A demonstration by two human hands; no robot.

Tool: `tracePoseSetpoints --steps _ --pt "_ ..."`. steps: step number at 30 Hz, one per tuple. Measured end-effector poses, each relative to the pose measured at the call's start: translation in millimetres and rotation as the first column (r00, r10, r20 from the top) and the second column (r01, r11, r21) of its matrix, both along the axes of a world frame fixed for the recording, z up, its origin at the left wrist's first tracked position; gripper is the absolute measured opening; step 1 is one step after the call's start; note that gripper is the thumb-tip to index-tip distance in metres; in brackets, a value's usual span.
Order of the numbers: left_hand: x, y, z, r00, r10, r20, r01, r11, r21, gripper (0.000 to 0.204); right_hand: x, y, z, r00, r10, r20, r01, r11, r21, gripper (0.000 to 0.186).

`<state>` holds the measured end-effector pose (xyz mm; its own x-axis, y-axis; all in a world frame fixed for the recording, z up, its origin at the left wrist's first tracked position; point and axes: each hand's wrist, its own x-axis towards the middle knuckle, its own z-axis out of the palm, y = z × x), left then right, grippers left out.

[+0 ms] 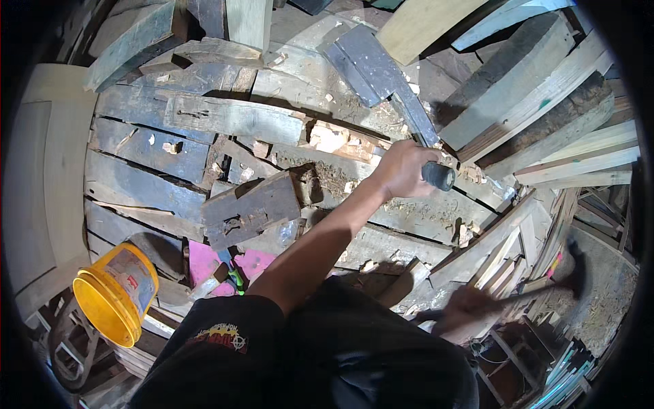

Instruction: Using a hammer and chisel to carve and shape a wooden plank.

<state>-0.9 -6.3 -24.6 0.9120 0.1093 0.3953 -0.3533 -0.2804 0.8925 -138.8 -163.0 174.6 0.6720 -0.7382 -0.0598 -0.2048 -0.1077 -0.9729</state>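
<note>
Though it is blurred, right hand [466, 317]: closed round hammer [539, 293], head past plank floor's [143, 180] near right corner.
Yellow bucket [112, 296]: at floor's near left corner.
Left hand [406, 170]: wrapped round black-handled chisel [439, 176]; blade mostly hidden.
Worked board [235, 119]: toward floor's far edge, pale chips [330, 138] by its right part.

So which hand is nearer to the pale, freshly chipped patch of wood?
Left. The left hand, around a black handle, is beside the patch's right end; the right hand, with a hammer, is farther off, lower right.
</note>
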Motion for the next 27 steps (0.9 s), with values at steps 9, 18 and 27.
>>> tracePoseSetpoints --steps 9,18,27 --pt "-4 3 14 0.996 -0.038 -0.079 0.031 0.995 -0.092 0.025 -43 -73 -38 0.782 0.221 -0.583 -0.386 0.906 -0.174 0.061" --pt "2 -9 17 0.949 -0.14 -0.281 0.221 0.935 0.278 0.02 -33 -55 -4 0.863 0.17 -0.476 -0.243 0.965 -0.096 0.053" --pt "9 -26 4 0.94 -0.088 -0.331 0.213 0.907 0.363 0.017 -47 -63 -3 0.734 0.325 -0.597 -0.374 0.926 0.044 0.059"
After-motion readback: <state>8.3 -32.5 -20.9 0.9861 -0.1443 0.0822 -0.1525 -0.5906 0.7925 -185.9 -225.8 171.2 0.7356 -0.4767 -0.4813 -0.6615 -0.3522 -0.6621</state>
